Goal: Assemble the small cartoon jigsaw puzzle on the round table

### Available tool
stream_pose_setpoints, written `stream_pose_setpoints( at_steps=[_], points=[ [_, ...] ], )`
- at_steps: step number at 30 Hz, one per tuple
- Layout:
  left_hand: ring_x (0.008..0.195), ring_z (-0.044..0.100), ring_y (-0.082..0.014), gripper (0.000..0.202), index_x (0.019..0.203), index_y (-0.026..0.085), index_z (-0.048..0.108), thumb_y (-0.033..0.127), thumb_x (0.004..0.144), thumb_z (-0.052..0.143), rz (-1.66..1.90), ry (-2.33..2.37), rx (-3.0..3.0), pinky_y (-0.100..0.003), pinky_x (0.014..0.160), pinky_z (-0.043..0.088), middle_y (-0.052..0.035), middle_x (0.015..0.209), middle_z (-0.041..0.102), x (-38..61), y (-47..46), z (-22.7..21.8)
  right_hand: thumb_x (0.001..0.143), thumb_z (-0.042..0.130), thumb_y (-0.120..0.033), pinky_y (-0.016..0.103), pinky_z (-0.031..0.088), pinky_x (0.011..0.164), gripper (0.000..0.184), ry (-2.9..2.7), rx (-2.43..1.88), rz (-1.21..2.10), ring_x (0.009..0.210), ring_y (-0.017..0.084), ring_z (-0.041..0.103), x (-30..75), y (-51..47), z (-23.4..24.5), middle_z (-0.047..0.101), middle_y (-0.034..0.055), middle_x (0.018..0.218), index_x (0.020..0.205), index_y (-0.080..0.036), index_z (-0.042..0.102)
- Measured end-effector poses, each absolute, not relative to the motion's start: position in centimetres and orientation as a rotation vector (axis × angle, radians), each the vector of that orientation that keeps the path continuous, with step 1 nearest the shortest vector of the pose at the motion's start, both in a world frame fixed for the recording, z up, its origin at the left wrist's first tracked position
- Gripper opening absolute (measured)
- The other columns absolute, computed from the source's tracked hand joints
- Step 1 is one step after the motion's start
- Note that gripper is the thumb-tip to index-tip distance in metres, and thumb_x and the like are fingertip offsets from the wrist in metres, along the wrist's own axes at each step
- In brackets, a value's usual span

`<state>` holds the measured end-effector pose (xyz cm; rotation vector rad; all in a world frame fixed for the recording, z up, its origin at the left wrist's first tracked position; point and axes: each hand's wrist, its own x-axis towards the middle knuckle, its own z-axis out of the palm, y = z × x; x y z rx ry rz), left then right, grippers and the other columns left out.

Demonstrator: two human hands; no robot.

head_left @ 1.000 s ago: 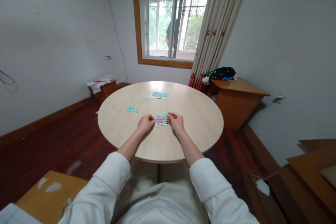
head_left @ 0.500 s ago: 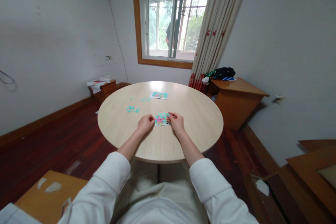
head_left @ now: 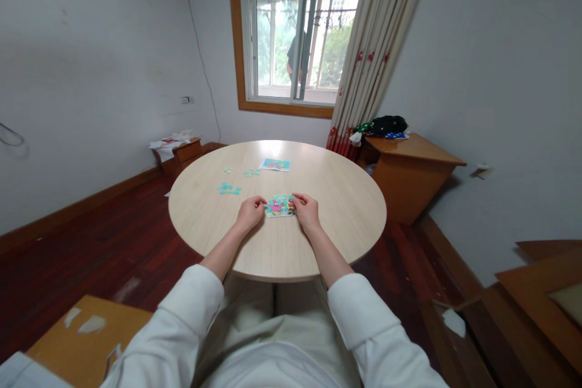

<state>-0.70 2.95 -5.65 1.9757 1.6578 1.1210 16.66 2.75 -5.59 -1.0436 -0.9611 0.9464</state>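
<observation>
A small, colourful jigsaw puzzle with a pink figure on a teal ground lies near the middle of the round table. At its left edge is my left hand, fingers curled and thumb pressed to them. Whether a small piece is between those fingertips I cannot make out. My right hand pinches the puzzle's right edge, its fingers covering that side. Loose teal puzzle pieces lie to the left, with more pieces farther back. A folded picture sheet with a similar teal design lies beyond the puzzle.
A small cabinet with papers stands at the back left. At the right is a wooden desk with dark cloths on it. A brown board is at the lower left. Beyond the window stands a person.
My left hand has shifted slightly left and up, and more of the puzzle's left edge shows. My right hand has barely moved.
</observation>
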Motion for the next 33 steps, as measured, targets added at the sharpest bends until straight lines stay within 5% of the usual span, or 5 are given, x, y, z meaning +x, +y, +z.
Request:
stream_pose_setpoints(
  at_steps=[13, 33],
  points=[
    [0.077, 0.055, -0.0133, 0.031, 0.078, 0.016, 0.070, 0.004, 0.070, 0.042, 1.208, 1.529, 2.115, -0.027, 0.080, 0.044, -0.0042, 0.081, 0.055, -0.50, 2.59, -5.82, 0.063, 0.061, -0.024, 0.025, 0.051, 0.053, 0.017, -0.951, -1.051, 0.943, 0.060, 0.016, 0.063, 16.77, 2.83, -5.51, 0.066, 0.0019, 0.060, 0.078, -0.014, 0.064],
    [0.084, 0.055, -0.0164, 0.033, 0.083, 0.016, 0.071, 0.007, 0.074, 0.041, 0.935, 1.621, 2.299, -0.028, 0.080, 0.043, -0.0071, 0.084, 0.057, -0.26, 2.17, -5.37, 0.064, 0.061, -0.024, 0.027, 0.052, 0.055, 0.020, -0.946, -1.062, 0.932, 0.062, 0.017, 0.064, 16.77, 2.90, -5.56, 0.068, 0.0048, 0.070, 0.080, -0.013, 0.065]
  ],
)
